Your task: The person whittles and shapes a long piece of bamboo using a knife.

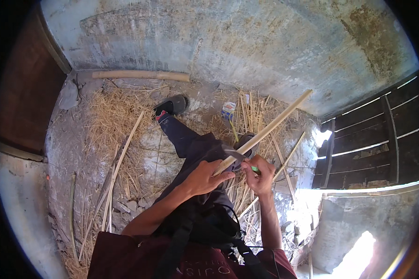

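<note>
Above your outstretched dark-trousered leg [191,144], your left hand [205,177] clamps a long pale bamboo strip [270,128] while your right hand [260,174] grips a green-handled knife [239,156] against it.

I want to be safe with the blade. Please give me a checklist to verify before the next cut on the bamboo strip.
1. Left hand grips the bamboo strip: ok.
2. Right hand holds the knife by its green handle: ok.
3. Blade touches the strip: ok.
4. Left fingers clear of the edge: cannot tell, they sit very close.
5. Leg out of the blade path: not ok, it lies directly under the work.
6. Strip's far end free of the wall: ok.
</note>
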`<state>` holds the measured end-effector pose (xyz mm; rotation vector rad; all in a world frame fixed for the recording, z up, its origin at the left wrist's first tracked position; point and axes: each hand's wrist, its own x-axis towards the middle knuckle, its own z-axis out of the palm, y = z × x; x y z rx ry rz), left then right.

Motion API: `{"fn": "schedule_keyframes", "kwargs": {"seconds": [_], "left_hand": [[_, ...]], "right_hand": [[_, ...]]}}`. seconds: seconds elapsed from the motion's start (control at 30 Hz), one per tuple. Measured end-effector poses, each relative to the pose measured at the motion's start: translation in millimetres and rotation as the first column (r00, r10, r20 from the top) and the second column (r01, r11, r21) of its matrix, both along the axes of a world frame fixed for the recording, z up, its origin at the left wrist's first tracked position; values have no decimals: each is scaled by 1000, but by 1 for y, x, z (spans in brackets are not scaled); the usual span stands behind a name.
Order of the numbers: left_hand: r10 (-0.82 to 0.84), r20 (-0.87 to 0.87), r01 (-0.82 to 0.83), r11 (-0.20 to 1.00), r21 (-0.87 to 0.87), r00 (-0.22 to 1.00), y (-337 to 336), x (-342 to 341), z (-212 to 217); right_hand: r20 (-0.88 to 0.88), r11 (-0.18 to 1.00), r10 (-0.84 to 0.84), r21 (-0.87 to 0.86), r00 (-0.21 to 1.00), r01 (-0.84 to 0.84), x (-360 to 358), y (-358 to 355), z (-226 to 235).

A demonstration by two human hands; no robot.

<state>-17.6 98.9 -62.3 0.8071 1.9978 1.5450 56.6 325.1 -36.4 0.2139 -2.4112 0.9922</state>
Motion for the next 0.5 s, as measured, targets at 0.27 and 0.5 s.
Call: {"fn": "schedule_keyframes", "kwargs": {"seconds": [0.27, 0.5], "left_hand": [[-24, -17, 24, 999, 24, 1000, -1, 10, 2], [-72, 111, 77, 996, -36, 991, 6, 3, 3]], "right_hand": [[-41, 721, -692, -107, 721, 685, -2, 157, -13], [54, 630, -651, -517, 757, 579, 66, 174, -27]]}}
